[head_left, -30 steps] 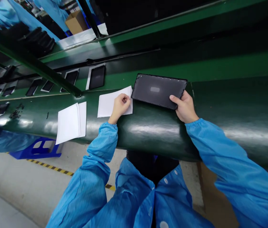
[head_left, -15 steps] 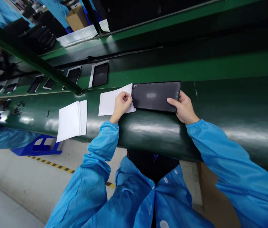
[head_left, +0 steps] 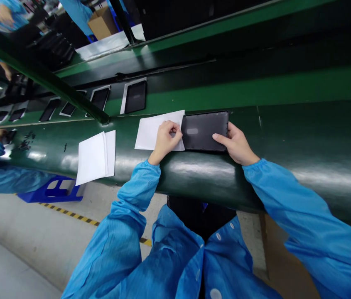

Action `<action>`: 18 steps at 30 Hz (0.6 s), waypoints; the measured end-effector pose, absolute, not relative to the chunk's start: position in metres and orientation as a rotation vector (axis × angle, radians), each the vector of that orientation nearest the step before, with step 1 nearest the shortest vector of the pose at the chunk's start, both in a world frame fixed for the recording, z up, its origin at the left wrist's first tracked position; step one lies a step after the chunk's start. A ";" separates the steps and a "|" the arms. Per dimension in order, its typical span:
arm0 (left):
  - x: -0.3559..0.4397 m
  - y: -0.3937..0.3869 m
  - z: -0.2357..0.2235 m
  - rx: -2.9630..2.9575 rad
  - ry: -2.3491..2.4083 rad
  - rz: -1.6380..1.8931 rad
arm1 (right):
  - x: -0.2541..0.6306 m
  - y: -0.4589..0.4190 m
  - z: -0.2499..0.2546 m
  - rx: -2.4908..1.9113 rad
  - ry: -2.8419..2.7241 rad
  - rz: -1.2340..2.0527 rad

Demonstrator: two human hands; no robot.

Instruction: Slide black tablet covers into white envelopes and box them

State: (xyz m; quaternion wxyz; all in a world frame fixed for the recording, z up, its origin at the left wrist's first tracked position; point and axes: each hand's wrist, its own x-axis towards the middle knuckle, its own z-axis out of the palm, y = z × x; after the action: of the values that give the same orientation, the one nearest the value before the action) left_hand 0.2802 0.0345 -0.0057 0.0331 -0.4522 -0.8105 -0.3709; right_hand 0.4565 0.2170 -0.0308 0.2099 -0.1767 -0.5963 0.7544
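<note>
The left hand (head_left: 168,139) is pressing thumb and fingertips together over the white sleeve (head_left: 150,129); whether paper is between them is unclear. The right hand (head_left: 240,144) is pinching the black panel (head_left: 204,132), which is extending leftward to the sleeve.

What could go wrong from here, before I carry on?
The black panel meets the open-side edge of the white paper, close to the left hand; pushing it further could crease or shift the paper.

The right hand has the panel only by its far end, so its grip might let it twist.

The white stack lies on the bench's rounded front and might slide off if nudged.
</note>
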 end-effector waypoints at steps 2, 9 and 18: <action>0.293 0.037 -0.003 -1.491 -2.472 -1.103 | 0.455 0.211 -0.030 -0.466 -1.681 2.126; 0.308 0.040 -0.004 -1.567 -2.438 -1.169 | 0.458 0.197 -0.026 -0.391 -1.628 2.493; 0.342 0.046 0.005 -1.764 -2.258 -1.302 | 0.454 0.207 -0.034 -0.308 -2.038 1.896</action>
State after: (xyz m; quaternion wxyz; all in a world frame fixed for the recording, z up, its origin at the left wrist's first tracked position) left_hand 0.3417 0.0461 0.0054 -0.0027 -0.5605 -0.7174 -0.4138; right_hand 0.4542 0.2071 -0.0339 0.1698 -0.1083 -0.7171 0.6672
